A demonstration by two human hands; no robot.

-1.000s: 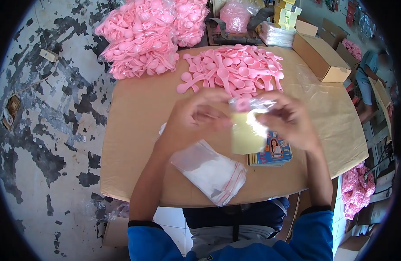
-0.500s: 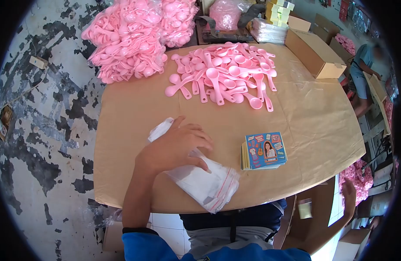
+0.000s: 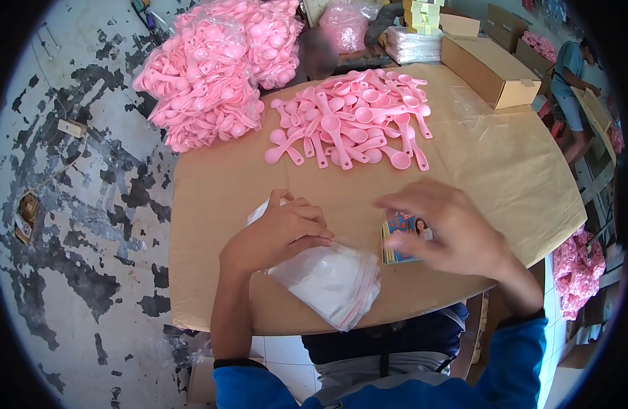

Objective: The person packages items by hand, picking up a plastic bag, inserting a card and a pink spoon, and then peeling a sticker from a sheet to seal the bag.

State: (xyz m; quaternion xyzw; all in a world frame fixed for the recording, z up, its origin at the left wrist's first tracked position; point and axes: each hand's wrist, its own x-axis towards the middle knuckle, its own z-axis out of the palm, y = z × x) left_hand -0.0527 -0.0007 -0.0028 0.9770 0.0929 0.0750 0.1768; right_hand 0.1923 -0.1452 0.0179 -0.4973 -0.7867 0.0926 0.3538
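Observation:
My left hand [image 3: 281, 232] lies over a stack of clear plastic bags [image 3: 331, 283] with red-lined flaps. Its fingers are curled, thumb and fingertips together at the upper edge of the bags. Over the stack of printed cards [image 3: 401, 228], my right hand [image 3: 453, 228] hovers with thumb and fingers apart and nothing between them. It hides much of the blue top card. Beyond both hands, a loose heap of pink measuring spoons [image 3: 351, 116] is spread on the brown table covering.
Bulging clear bags of pink spoons [image 3: 211, 82] stand at the back left. An open cardboard box [image 3: 491, 71] sits at the back right, near stacked clear packs [image 3: 414, 46]. A person [image 3: 571, 88] is at the far right. More pink bundles [image 3: 578, 273] lie below the table's right side.
My right hand has come from beyond the table's lower right edge to above the cards. My left hand's fingers have drawn in from spread to curled on the bags. The view has shifted slightly.

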